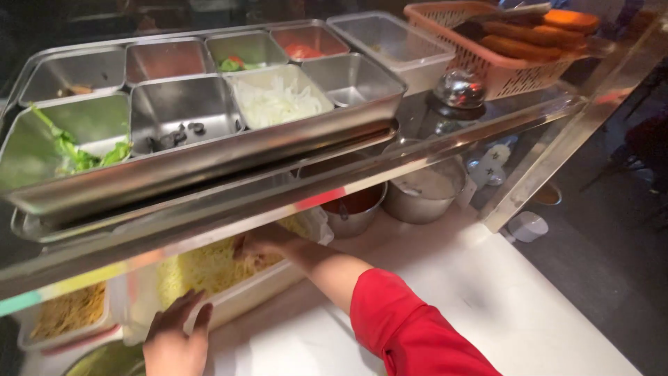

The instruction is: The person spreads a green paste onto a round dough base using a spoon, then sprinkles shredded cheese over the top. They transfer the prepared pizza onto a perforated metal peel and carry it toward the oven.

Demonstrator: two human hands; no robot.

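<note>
My right hand (261, 244), on a red-sleeved arm, reaches under the steel shelf into a clear plastic tub (240, 296) of shredded yellow cheese (202, 268). Its fingers rest on the cheese; whether they hold any is hidden. My left hand (174, 341) presses flat with fingers apart against the near wall of the same tub, low at the left.
A steel rack (209, 163) of pans with lettuce (76, 157), onion (278, 104), olives and tomato sits above. A second tub of shredded food (69, 313) stands left. Two steel pots (424, 195) and an orange basket (487, 63) of breaded pieces are right. White counter (459, 292) lies in front.
</note>
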